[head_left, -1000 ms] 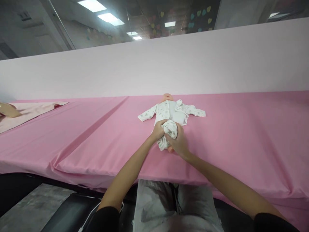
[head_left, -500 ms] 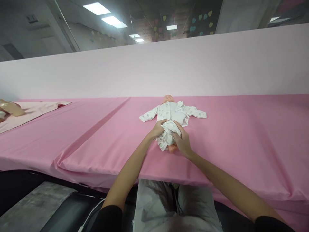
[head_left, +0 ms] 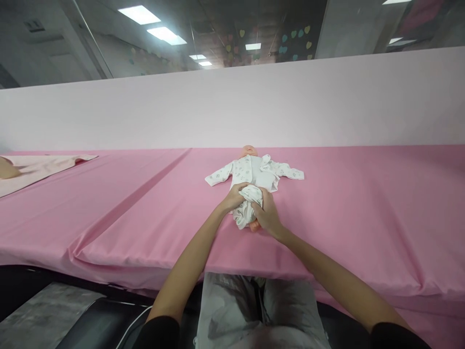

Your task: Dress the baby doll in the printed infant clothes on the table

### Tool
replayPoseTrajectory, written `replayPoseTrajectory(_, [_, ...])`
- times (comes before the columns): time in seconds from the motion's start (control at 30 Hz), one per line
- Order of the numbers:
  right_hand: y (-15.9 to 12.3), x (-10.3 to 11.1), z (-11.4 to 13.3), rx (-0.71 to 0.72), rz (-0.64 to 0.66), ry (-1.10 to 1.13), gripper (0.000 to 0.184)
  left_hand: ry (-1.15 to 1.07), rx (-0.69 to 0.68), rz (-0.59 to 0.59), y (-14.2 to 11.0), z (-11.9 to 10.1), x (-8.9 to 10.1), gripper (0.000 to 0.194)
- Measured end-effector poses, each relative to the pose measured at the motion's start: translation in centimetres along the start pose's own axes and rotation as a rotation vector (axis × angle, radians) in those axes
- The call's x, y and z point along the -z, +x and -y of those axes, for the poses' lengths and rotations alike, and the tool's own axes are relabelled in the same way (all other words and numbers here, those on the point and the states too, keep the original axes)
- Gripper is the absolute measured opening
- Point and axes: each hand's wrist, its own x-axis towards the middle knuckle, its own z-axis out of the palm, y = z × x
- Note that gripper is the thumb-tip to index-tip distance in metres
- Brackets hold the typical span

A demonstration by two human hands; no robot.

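A baby doll (head_left: 249,150) lies on its back on the pink sheet, head toward the wall. It wears a white printed baby jacket (head_left: 241,169) with both sleeves spread wide. Over its legs are bunched white baby pants (head_left: 244,213). My left hand (head_left: 235,195) grips the pants' upper edge on the left, fingers curled over the cloth. On the other side my right hand (head_left: 267,211) holds the same cloth between thumb and fingers. One bare doll foot (head_left: 255,226) pokes out below the cloth; the other foot is hidden.
Pink sheeting (head_left: 345,203) covers the table, with a raised fold to the left. A pale cloth (head_left: 43,167) at the far left has a tan object (head_left: 7,168) on it, cut off by the frame. A white wall panel (head_left: 232,106) stands behind; a black seat (head_left: 98,325) is below.
The camera view has shifted slightly, moving the scene a little left. Both hands keep their grip on the pants, and my right hand sits closer in to the bunched cloth.
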Motion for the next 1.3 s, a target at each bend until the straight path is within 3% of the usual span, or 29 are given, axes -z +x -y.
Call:
replayPoseTrajectory(0.2, [0.3,0.6,0.2,0.106,0.021,-0.065,0.045,-0.068,0.114,0.143,-0.5,-0.7,1.5,0.053])
replayPoseTrajectory(0.47, [1.0,1.9,0.7,0.213,0.088,-0.279,0.052,-0.278,0.148,0.287,-1.0,0.1,2.8,0.084])
replayPoseTrajectory(0.7, [1.1,2.2,0.8,0.212,0.165,-0.5,0.051,-0.342,0.148,0.188,-0.7,1.5,2.4,0.063])
replayPoseTrajectory(0.87, [0.7,1.7,0.8,0.142,0.104,-0.34,0.043,-0.352,0.153,0.128,-0.4,2.3,2.4,0.041])
replayPoseTrajectory(1.07, [0.6,1.6,0.9,0.001,0.065,-0.249,0.039,-0.415,0.196,0.104,-0.5,1.4,2.0,0.043])
replayPoseTrajectory(1.3, [0.6,1.8,1.1,-0.061,0.051,-0.242,0.039,-0.458,0.229,0.109,-0.4,1.5,2.0,0.041])
